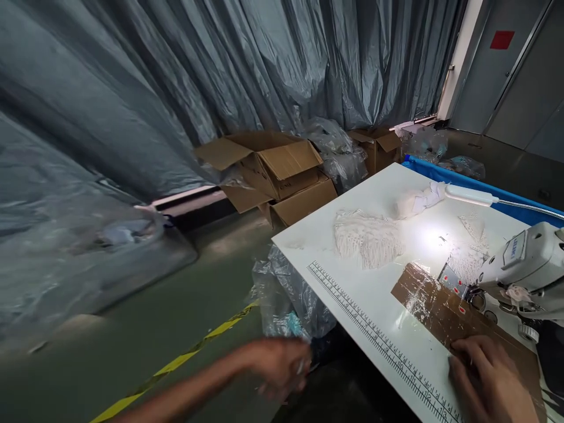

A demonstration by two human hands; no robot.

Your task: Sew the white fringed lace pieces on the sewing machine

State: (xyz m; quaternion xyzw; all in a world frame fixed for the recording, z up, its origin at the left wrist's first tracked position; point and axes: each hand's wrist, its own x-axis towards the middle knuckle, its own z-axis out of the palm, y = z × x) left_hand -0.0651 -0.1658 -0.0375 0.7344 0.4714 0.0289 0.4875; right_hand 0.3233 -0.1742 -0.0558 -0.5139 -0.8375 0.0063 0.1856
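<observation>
My left hand reaches down beside the white table toward a clear plastic bag hanging off its left edge; the hand is blurred by motion and its fingers cannot be made out. Flat on a taped brown cardboard sheet at the table's near edge lies my right hand, fingers stretched out. A heap of white lace pieces sits in the middle of the table. A sewing machine stands at the right.
A printed ruler runs along the table's front edge. A lamp arm shines on the table. Open cardboard boxes and plastic bags sit on the floor against grey plastic sheeting. A yellow-black floor stripe crosses the floor.
</observation>
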